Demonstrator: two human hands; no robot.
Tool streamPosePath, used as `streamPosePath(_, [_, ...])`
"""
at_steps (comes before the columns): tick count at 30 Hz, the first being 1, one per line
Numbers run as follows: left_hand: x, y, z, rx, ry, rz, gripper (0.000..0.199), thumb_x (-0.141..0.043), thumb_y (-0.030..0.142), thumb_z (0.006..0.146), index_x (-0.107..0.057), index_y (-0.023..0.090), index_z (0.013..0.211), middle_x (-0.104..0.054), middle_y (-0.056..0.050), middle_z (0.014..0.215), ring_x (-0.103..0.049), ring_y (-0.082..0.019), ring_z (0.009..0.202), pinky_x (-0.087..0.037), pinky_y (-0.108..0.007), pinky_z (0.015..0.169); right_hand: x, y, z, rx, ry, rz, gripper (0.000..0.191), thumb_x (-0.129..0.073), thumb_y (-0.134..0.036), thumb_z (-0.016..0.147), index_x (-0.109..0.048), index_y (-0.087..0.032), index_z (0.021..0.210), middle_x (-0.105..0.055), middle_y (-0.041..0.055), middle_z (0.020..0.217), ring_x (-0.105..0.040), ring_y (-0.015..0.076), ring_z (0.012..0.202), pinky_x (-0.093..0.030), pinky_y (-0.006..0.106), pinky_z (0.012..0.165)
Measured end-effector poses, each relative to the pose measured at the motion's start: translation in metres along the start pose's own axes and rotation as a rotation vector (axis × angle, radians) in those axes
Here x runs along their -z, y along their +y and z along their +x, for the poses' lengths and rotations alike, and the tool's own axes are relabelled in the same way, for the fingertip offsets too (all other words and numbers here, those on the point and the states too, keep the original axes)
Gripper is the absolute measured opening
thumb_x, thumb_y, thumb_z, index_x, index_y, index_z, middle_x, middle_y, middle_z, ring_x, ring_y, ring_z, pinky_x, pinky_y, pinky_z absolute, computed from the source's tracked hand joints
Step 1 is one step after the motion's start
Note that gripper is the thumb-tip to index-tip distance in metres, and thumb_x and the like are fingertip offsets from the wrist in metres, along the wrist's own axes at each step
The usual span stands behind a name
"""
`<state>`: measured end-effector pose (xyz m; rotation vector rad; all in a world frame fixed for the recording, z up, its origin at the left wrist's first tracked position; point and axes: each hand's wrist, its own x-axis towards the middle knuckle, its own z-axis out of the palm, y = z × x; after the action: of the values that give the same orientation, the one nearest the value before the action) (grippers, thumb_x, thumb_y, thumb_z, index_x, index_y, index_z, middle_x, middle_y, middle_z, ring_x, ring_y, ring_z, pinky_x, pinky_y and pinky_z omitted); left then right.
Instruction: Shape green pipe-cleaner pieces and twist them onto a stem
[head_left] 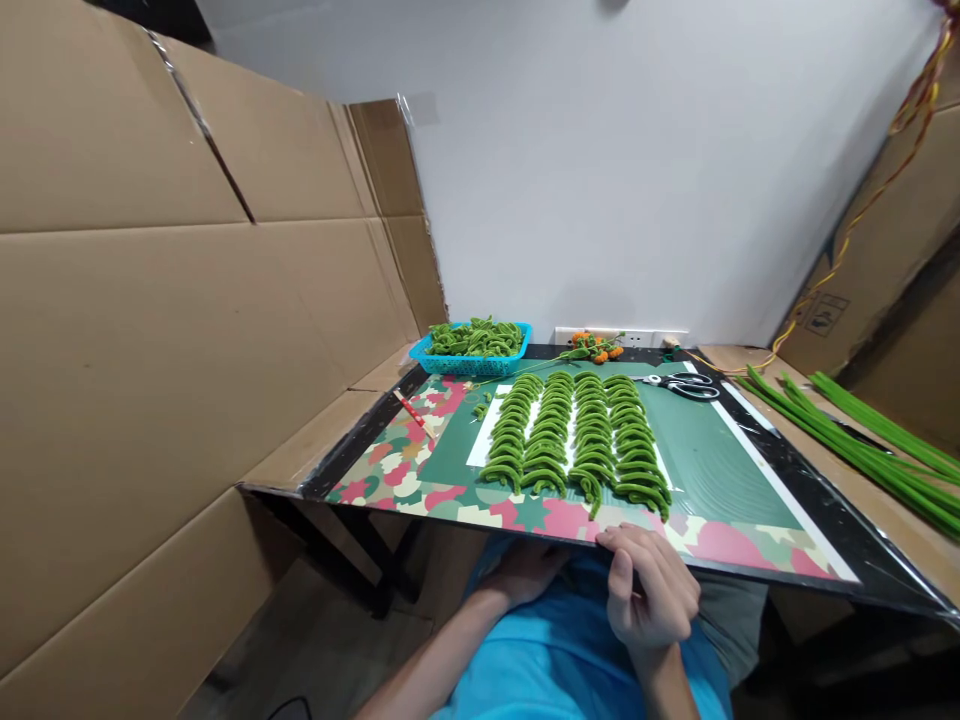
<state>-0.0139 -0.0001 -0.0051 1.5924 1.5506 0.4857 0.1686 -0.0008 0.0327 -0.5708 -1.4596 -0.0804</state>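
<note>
Curved, fuzzy green chenille-stem pieces (592,430) lie in several neat columns on white paper (478,445) over a green cutting mat (720,470). At the table's front edge, just below the columns, is my right hand (652,590). Its fingers are curled in, the fingertips close to the edge, and nothing shows in them. My left hand (529,572) rests low against my lap, partly under the table edge, with its fingers mostly hidden. Black-handled scissors (686,385) lie right of the columns.
A blue basket (469,365) heaped with green fuzzy pieces stands at the back left. Orange flowers on a stem (596,348) lie near the wall socket. Long green chenille stems (862,445) lie at right. A red-and-white stick (412,413) is at left. Cardboard walls (187,330) flank the table.
</note>
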Motion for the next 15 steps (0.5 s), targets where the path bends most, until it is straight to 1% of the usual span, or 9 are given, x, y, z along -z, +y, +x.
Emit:
streamPosePath(5, [-0.0010,-0.0007,-0.0009,-0.002,-0.006,-0.010,0.057,-0.047,0.056,0.098,-0.060,0.030,0.147,-0.057,-0.004,0.157,-0.051,-0.030,0.147,-0.037,-0.047,0.125,0.0005,0.0001,-0.0010,-0.011,-0.001,-0.006,0.022,-0.056,0.002,0.090,-0.072,-0.012,0.096,-0.074,0.0062,0.083,-0.072,0.0179,0.082,-0.061,0.034,0.079])
streamPosePath(10, [0.0008,0.0061,-0.0038,-0.011,-0.008,-0.012,0.055,-0.047,0.052,0.098,-0.060,0.029,0.147,-0.057,-0.003,0.157,-0.051,-0.029,0.147,-0.035,-0.045,0.127,0.0007,-0.0003,-0.0006,-0.003,0.001,0.002,0.022,-0.056,0.003,0.089,-0.072,-0.011,0.095,-0.075,0.0068,0.083,-0.072,0.0179,0.081,-0.061,0.035,0.078])
streamPosePath(15, [0.0008,0.0074,-0.0053,0.022,-0.011,-0.004,0.057,-0.047,0.056,0.098,-0.060,0.030,0.147,-0.056,-0.003,0.158,-0.050,-0.029,0.148,-0.036,-0.046,0.126,0.0008,-0.0001,-0.0004,-0.001,0.004,-0.007,0.022,-0.056,0.003,0.089,-0.072,-0.012,0.095,-0.075,0.0062,0.083,-0.072,0.0178,0.080,-0.061,0.035,0.078])
